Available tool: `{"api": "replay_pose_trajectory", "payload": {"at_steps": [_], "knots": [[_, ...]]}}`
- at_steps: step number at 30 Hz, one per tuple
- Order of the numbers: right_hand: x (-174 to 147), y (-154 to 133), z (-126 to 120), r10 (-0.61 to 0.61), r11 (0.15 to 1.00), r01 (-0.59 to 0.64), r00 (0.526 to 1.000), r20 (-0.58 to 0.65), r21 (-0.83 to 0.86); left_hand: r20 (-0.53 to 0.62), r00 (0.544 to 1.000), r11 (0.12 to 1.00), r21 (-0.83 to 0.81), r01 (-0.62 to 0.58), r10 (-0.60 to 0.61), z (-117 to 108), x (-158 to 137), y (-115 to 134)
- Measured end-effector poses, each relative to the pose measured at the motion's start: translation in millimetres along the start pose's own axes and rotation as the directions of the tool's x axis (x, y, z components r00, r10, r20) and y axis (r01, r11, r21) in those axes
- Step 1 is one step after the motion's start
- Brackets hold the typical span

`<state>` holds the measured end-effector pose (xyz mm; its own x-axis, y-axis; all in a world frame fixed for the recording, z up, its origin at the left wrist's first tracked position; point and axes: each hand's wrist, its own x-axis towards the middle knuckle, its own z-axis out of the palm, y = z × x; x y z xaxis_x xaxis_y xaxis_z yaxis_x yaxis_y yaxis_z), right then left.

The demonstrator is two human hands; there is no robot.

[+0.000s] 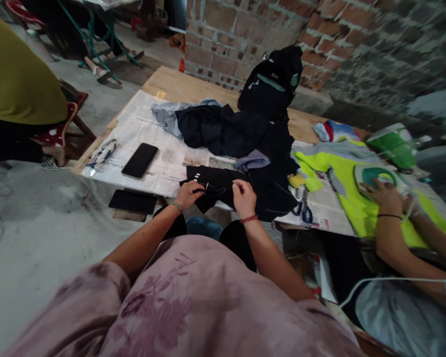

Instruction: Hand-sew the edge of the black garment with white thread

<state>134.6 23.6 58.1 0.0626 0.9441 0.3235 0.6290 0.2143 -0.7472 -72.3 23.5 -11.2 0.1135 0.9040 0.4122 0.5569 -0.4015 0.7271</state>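
My left hand [188,195] is closed on the edge of a black cloth [223,178] that has short white stripes near its left end. A small dark thing with a thin pale bar shows at these fingertips, too small to name. Between my hands a fine pale thread [220,190] curves over the cloth. My right hand [245,199] is raised just above the cloth with thumb and fingers pinched together; what it holds is too small to make out. More dark garments [223,129] lie heaped beyond both hands.
Newspaper covers the wooden table [163,77]. A phone [140,160] lies to the left, a black backpack [269,84] stands behind. At right are blue-handled scissors [305,212] and a co-worker's hand [386,198] on an iron [375,176] over a yellow-grey garment [347,193].
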Motion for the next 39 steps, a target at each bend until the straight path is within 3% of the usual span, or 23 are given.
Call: {"api": "replay_pose_trajectory", "payload": {"at_steps": [2,4,7,11,17,22,26,30,39], "knots": [[17.7,-6.0,6.0,-0.09,0.993,0.093,0.995,0.05,-0.071,-0.013,1.0,1.0,0.004,0.022,-0.022,-0.9,0.3,1.8],[30.4,-12.0,17.2,-0.108,0.978,0.142,0.973,0.205,-0.154,-0.017,0.999,0.999,0.016,0.046,-0.046,-1.2,0.4,3.4],[37.7,-18.5,35.4,-0.007,0.948,0.151,0.891,0.454,-0.28,-0.004,0.997,0.995,0.059,0.076,-0.076,-1.2,0.5,4.3],[35.8,-20.4,51.0,0.061,0.958,0.116,0.814,0.578,-0.264,0.02,0.997,0.992,0.107,0.066,-0.069,-0.6,0.3,2.9],[33.9,-14.6,62.2,0.082,0.996,-0.083,0.805,0.587,-0.025,0.026,0.998,0.994,0.092,0.056,-0.058,-0.4,0.6,3.0],[34.4,-12.2,67.1,0.068,0.988,-0.132,0.847,0.528,0.085,0.014,0.997,0.995,0.054,0.081,-0.082,-0.6,-0.1,5.6],[34.8,-13.6,68.1,0.15,0.949,-0.266,0.85,0.504,0.167,-0.041,0.996,0.996,-0.043,0.075,-0.077,-2.8,-0.7,6.9],[35.2,-12.4,68.5,0.247,0.916,-0.362,0.846,0.473,0.171,-0.062,0.998,0.993,-0.113,0.02,-0.027,-8.4,0.0,6.0],[33.8,-9.2,71.9,0.288,0.919,-0.378,0.837,0.466,0.11,0.069,0.997,0.996,-0.089,-0.007,0.014,-14.0,0.4,4.1]]}}
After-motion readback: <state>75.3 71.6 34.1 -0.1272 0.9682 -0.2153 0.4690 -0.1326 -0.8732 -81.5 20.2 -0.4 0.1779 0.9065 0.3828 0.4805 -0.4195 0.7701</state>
